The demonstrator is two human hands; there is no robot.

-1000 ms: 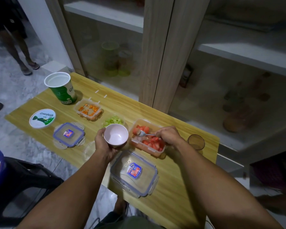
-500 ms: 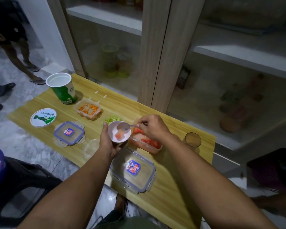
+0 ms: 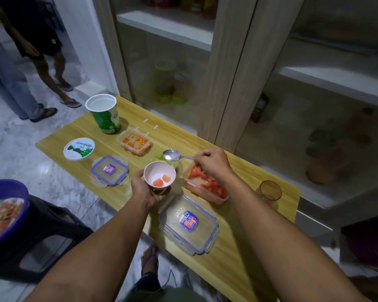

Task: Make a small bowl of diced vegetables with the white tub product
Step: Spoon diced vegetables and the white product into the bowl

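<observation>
Left fingers: curled under and around the small pink bowl point(image 3: 159, 175), thumb on the near rim; left hand point(image 3: 145, 191) holds it lifted just above the tabletop's near-middle.
Right fingers: pinched on the handle end of the metal spoon point(image 3: 172, 155); right hand point(image 3: 214, 164) raised over the red-cube container point(image 3: 205, 186).
Spoon: bowl end empty, pointing left, hovering above and just behind the pink bowl.
Pink bowl contents: two pale red cubes point(image 3: 162, 180) at the bottom.
Red-cube container: open, right of the pink bowl, toward the tabletop's right half.
Green pieces point(image 3: 162, 157): partly hidden behind spoon and bowl; vessel hard to make out.
Orange-cube container point(image 3: 135, 143): open, near the far edge.
White tub point(image 3: 104, 114): upright, lid off, at the far left corner.
Tub lid point(image 3: 79, 149): flat near the left edge.
Small clip lid point(image 3: 109, 170): near edge, left of the bowl.
Large clip lid point(image 3: 189, 223): near edge, partly overhanging.
Brown glass point(image 3: 270, 190): near the right edge.
Wooden tabletop point(image 3: 244, 253): carries all of these.
</observation>
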